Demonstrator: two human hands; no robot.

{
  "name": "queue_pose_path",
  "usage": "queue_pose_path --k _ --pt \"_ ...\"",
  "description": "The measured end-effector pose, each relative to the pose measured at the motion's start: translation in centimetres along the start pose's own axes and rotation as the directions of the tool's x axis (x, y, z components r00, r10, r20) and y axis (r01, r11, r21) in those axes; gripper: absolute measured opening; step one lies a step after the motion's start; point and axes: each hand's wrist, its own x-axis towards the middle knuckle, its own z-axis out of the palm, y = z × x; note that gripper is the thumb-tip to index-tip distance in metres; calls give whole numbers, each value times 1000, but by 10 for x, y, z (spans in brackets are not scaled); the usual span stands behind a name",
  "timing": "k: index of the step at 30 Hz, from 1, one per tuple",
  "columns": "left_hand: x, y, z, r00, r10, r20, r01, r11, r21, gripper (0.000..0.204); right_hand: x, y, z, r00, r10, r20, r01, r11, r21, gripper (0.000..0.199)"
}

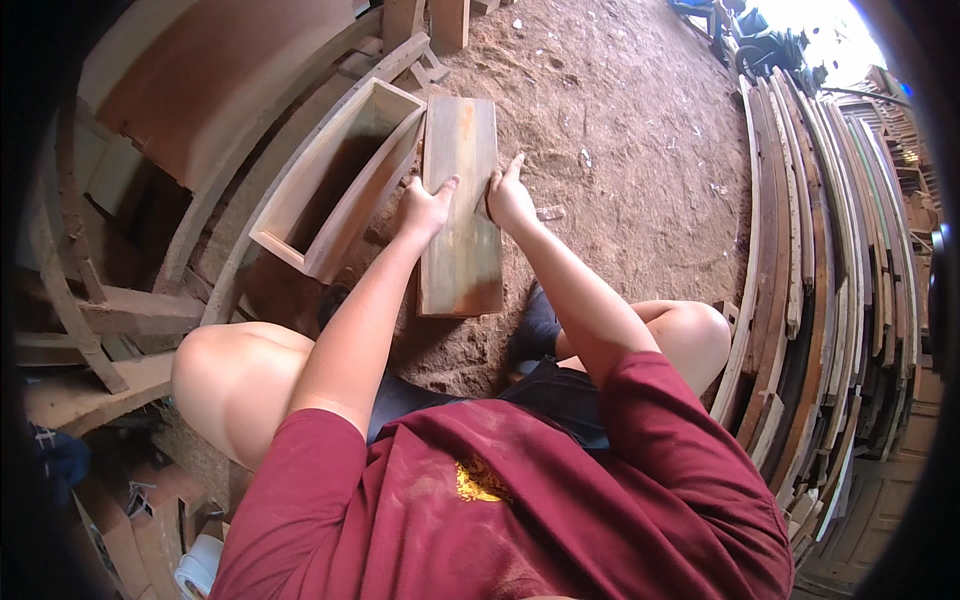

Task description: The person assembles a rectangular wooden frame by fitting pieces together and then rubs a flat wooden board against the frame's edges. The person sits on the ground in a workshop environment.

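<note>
Between my knees is a long, flat-faced wooden board (461, 230), pale with a yellowish streak and a darker near end. I cannot tell how deep it is below its top face. My left hand (425, 208) grips its left edge, with the thumb on top. At the right edge, my right hand (512, 200) holds it with the index finger pointing away from me; its other fingers are partly hidden. Just left of the board lies an open wooden box (340, 180), long and narrow, tilted, its hollow side facing up.
Timber frames and curved-looking beams (225, 200) crowd the left side, below a large brown panel (190, 80). Stacked long planks (800, 270) line the right. Rough brown dirt ground (620, 130) stretches ahead. A white container (200, 565) stands at the lower left.
</note>
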Motion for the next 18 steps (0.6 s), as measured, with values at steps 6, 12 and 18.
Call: queue_pose_path --k 6,12,18 --pt "-4 2 -2 999 35 -26 -36 999 -39 77 -144 -19 -24 992 -13 123 9 999 39 74" --pt "-1 0 2 1000 -1 -1 1 1000 -2 73 -67 -29 -21 996 55 69 -67 983 173 76" --pt "2 -4 0 997 70 -16 -71 996 -61 70 -34 -48 -20 993 75 -92 -55 977 207 75"
